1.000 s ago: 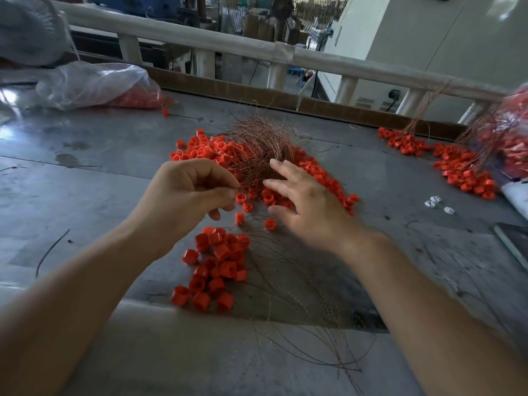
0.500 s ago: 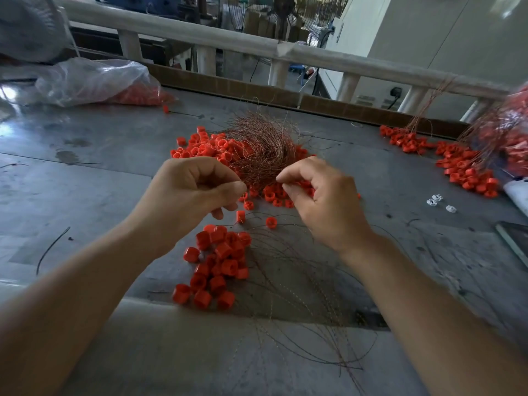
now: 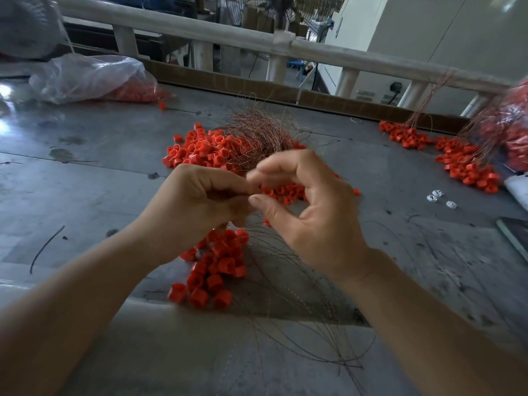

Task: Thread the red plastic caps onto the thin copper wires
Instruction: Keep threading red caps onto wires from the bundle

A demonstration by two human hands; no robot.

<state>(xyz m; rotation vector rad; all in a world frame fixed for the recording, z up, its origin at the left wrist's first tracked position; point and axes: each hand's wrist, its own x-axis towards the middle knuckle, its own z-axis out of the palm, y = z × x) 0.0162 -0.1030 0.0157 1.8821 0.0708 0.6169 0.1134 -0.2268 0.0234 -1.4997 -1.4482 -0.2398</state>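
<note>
Where the fingertips are meeting, just above the near heap of red caps [image 3: 217, 267], whatever is being threaded is being hidden: no cap or wire end can be made out betw. the fingers, partly thru blur. The left hand [image 3: 194, 201] is being held curled, fingertips tucked to the thumb; the right hand [image 3: 314, 215] is being held w/ thumb and forefinger bent toward the left's tips. Hands are touching or nearly so; whether either is clamped on a cap or wire cannot be told. Loose copper wires [image 3: 300, 304] are lying fanned on the table [image 3: 85, 178] below the hands, long axes running roughly away from the person, far ends toward the pinch, so prob. one is being fed there. The left hand is sitting nearer the near heap; the bigger cap pile [image 3: 200, 150] and tangled wire bundle [image 3: 257, 132] are lying just beyond both hands. Further out, a plastic bag [image 3: 91, 78] is lying far left and more caps [image 3: 468, 167] at right, blurred toward the frame edge.
</note>
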